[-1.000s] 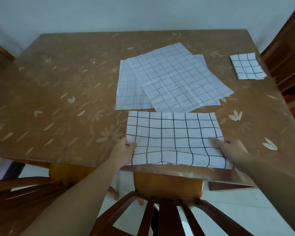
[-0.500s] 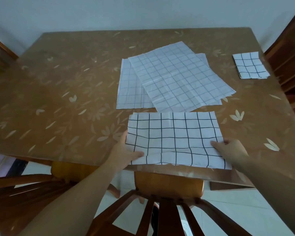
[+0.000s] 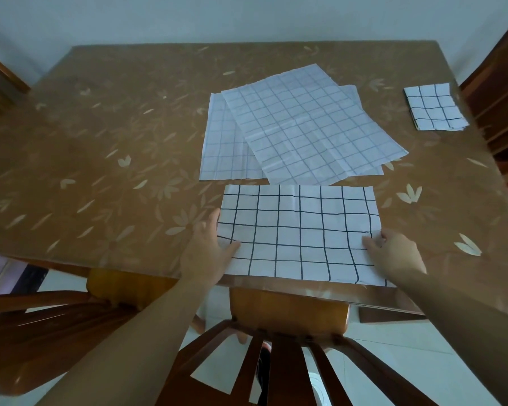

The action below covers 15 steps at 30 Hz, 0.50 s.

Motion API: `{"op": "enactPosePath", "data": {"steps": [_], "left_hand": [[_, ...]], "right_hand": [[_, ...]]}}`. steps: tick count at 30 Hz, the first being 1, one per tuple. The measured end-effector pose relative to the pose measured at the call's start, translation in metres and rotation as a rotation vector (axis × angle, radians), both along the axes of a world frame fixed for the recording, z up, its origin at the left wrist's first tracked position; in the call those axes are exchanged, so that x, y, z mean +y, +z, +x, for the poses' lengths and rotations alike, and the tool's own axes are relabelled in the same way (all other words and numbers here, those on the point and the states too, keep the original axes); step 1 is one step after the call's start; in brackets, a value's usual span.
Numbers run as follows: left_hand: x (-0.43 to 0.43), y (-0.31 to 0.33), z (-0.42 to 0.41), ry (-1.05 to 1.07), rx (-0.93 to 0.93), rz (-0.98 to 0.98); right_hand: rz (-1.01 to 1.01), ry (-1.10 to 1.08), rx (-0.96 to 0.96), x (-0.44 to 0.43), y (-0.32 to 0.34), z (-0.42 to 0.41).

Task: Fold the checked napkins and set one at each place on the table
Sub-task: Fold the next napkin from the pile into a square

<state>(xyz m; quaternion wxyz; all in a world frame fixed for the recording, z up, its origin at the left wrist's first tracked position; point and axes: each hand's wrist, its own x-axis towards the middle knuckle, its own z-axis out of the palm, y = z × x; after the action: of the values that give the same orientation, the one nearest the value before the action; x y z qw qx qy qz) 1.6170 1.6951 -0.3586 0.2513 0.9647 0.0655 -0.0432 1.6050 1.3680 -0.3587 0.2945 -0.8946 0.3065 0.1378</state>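
head view. a half-folded checked napkin lies on the worktop at its near edge, one fold line running along the far side. the left hand has slid from the near-left corner further up the left edge, thumb on top and the other fingers under the cloth, pinching it; the right hand keeps its fingers pinched on the right edge. the near portion of the cloth, buckled a second ago, now lies flatter. judgement: the first fold has been smoothed and the grip suits a second fold. two unfolded napkins lie overlapped just beyond, and one folded napkin sits at the far-right place. one place appears served; the others remain.
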Motion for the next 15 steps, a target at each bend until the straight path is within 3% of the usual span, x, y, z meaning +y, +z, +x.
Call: {"op": "enactPosePath", "data": {"steps": [2,4,7,11,15], "left_hand": [[-0.009,-0.005,-0.003,-0.078,-0.163,0.176],[-0.029,-0.006,-0.007,-0.254,-0.229,0.197],[-0.068,-0.011,-0.011,-0.511,-0.039,0.217],[-0.087,-0.030,-0.014,-0.510,0.153,0.316],[-0.089,-0.038,-0.015,-0.481,0.182,0.343]], "right_hand": [[0.001,0.018,-0.017,0.002,0.001,-0.001],[-0.008,0.041,-0.043,0.003,0.003,-0.002],[-0.009,0.054,-0.058,0.001,0.000,0.000],[0.039,0.024,-0.032,-0.003,0.000,0.000],[-0.256,0.166,-0.249,0.003,0.006,-0.003]]}}
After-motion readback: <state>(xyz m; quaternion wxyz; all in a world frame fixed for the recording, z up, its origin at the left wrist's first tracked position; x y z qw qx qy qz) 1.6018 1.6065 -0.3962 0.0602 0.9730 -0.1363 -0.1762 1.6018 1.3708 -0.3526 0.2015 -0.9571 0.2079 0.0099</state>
